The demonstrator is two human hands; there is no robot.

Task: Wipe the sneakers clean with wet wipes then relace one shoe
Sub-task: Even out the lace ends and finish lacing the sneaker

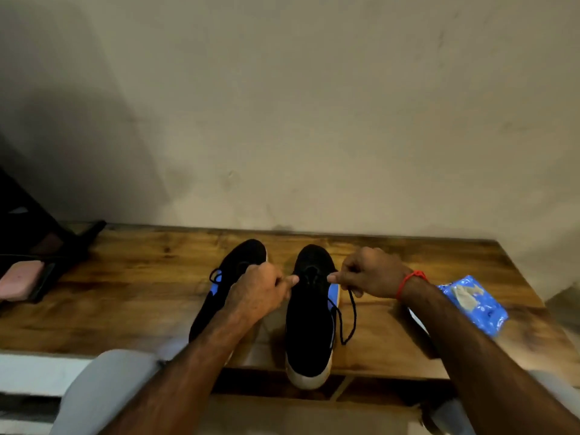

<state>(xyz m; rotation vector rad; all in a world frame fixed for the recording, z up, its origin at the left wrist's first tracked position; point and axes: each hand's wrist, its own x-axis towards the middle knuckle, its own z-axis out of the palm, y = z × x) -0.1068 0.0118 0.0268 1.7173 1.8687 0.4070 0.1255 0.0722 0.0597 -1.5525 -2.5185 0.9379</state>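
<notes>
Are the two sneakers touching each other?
Apart. The head view shows a strip of bare table between the left sneaker and the right sneaker.

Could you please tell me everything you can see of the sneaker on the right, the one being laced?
The right sneaker is black, seemingly a knit fabric, with a pale sole and a blue patch on its side. It sits upright on the wooden table, toe toward the wall, its heel overhanging the near edge, apart from the other shoe. The left hand and right hand pinch at its laces near the eyelets. A loose black lace hangs in a loop down its right side.
</notes>
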